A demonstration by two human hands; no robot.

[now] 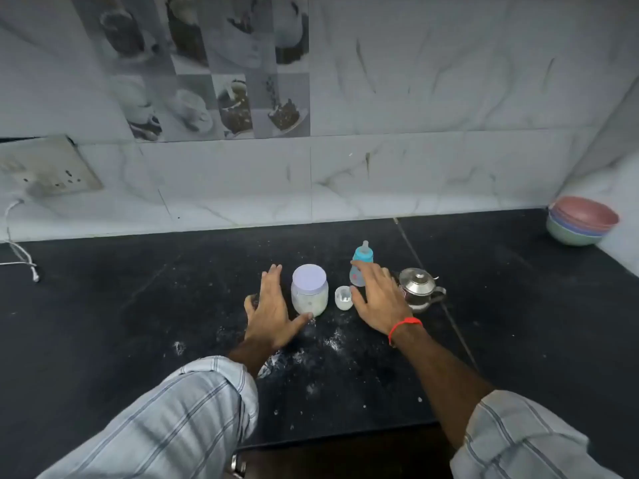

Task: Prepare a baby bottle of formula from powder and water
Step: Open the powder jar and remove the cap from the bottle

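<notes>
While both hands hover, stock reads as follows.
Left hand (271, 307): fingers straight and together, thumb spread by the jar's base; holds nothing.
Right hand (378, 299): fingers spread, empty, fingertips overlapping the bottle as seen.
Powder jar (309, 288): lidded, centre.
Baby bottle (361, 267): teat on, upright, far right of jar.
Small cup (343, 298): between them.
Steel pot (419, 288): right; probably water.
Judgement: items grouped within reach.

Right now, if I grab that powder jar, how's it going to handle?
The jar is squat and wide, lid on, so it probably won't tip or spill. It looks like plastic holding white powder, so likely light and not fragile. Spilled powder dusts the counter around it, and the smooth wall may be a bit slippery. Your left hand is open beside it.
</notes>
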